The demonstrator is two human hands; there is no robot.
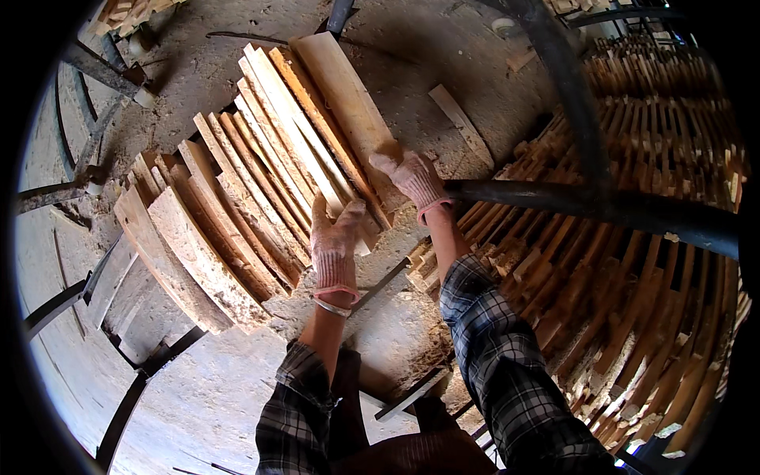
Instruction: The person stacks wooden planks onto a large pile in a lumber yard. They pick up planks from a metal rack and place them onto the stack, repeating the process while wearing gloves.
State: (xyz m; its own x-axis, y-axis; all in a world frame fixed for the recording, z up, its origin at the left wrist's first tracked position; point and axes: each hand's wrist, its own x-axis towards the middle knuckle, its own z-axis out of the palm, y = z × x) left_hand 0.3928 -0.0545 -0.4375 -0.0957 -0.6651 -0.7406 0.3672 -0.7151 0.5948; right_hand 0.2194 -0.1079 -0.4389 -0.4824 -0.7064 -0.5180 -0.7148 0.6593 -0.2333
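A row of rough-sawn wooden strips [229,182] stands on edge, packed side by side, in the middle left of the head view. My left hand [336,237], in a pale knit glove, grips the near end of a light wooden strip [297,119], with thumb and fingers on either side of it. Farther right, my gloved right hand [413,178] closes on the near right edge of a wide wooden board [340,95], which leans against the row's right end. The fingertips of that hand are partly hidden.
Large stacks of wooden strips [625,293] fill the right side. A dark metal bar [586,204] crosses between them and my right forearm. A loose plank [461,127] lies on the dusty floor [427,63]. Metal frame legs [103,71] stand at the left.
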